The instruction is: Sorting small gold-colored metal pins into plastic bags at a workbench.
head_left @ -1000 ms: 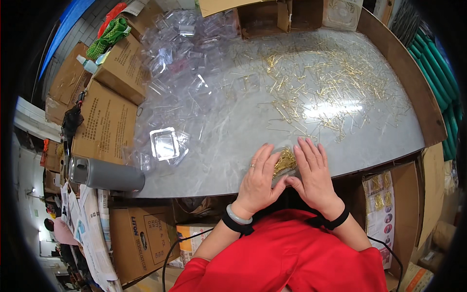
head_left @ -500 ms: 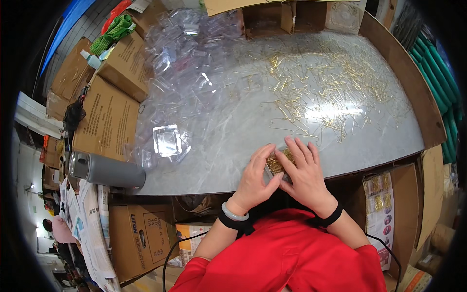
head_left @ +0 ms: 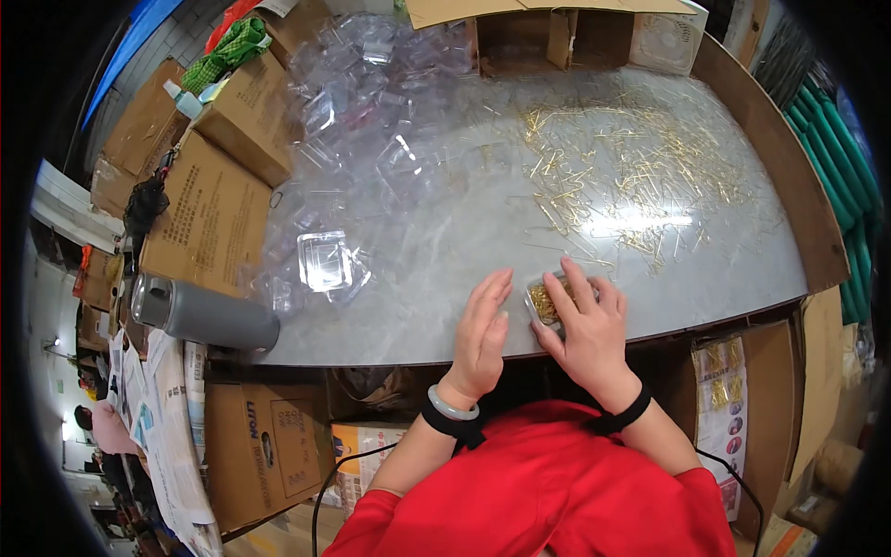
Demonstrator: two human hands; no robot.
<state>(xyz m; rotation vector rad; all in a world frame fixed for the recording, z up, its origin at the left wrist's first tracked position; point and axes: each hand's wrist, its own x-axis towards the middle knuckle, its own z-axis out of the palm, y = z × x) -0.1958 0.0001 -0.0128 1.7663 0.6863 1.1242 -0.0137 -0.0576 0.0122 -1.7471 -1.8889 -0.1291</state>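
A clear box (head_left: 530, 299), packed with shiny gold wire pieces (head_left: 545, 303), is sitting near the counter (head_left: 408, 297) edge, one side facing left, its long axis hiding beneath the right hand (head_left: 587, 320). Whether that grip is clamping, I cannot tell; the left hand (head_left: 480, 336) is staying empty, unclosed.

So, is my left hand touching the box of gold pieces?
No, tabletop shows between the left hand and the box partly under the right hand.
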